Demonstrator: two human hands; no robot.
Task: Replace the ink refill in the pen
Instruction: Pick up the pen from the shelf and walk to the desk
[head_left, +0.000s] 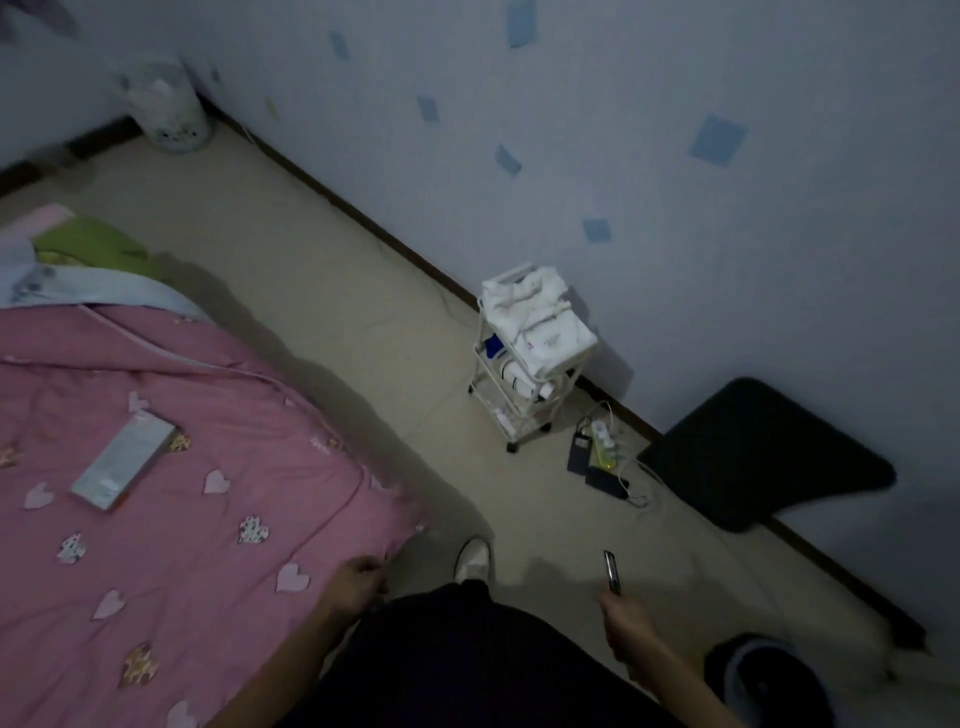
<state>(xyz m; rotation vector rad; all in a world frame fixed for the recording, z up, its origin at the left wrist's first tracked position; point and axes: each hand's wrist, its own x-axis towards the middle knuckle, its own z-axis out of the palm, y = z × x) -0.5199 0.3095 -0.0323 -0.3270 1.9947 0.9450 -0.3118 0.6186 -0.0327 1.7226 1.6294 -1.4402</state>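
Pen (612, 571): slim, dark, gripped at its lower end in the curled fingers of the right hand (623, 618), over the pale floor (363, 322) to the right of the person's dark clothing (467, 654); long axis near upright in the view, free end pointing away from the body and leaning slightly left; barrel appears whole, no refill seen apart from it, though light is dim and detail small; left hand (356, 577): at the near edge of the pink quilt (218, 415), fingers curled downward; whether it pinches the cloth, holds some small thing or merely rests cannot be told; box (124, 460): flat, pale, oblong, lying on the quilt well ahead of and to the left of the left hand; long axis diagonal, near-left to far-right; contents unseen, judged likely the refill pack; governing relation: box lies leftward across the bed, well apart from the pen hand, the left hand plainly the nearer of the two; a reach for it would suit the left, else the pen must cross the body toward the bed; task judged at its start, pen not yet opened
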